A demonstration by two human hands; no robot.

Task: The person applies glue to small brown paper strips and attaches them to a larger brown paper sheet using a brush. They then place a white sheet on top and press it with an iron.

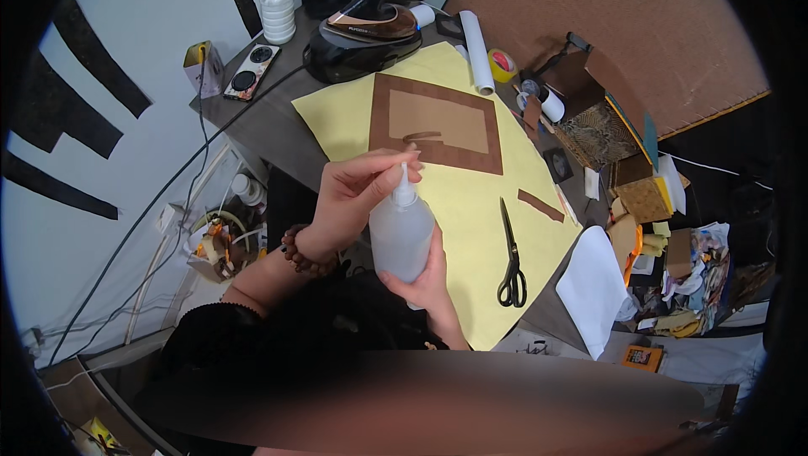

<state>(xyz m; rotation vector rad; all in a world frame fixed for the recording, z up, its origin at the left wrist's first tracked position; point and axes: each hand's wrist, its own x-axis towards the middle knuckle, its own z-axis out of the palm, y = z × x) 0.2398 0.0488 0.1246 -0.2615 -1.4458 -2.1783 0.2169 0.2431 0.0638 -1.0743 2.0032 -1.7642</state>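
Observation:
I hold a translucent white squeeze bottle upright over the near edge of the table. My right hand wraps round its lower body. With fingers pinched, my left hand grips at the tip of its narrow nozzle; whether a small cap sits there I cannot make out. Beyond the bottle lies a dark brown rectangular frame around a lighter tan panel, with a thin curved brown strip on it. Both rest on a large yellow sheet. Black scissors lie closed to the right, near a short brown strip.
At the back stands an iron on its black base, its cable running down the left. Also about are a phone, a white ribbed bottle, a white roll, yellow tape, white paper and open boxes.

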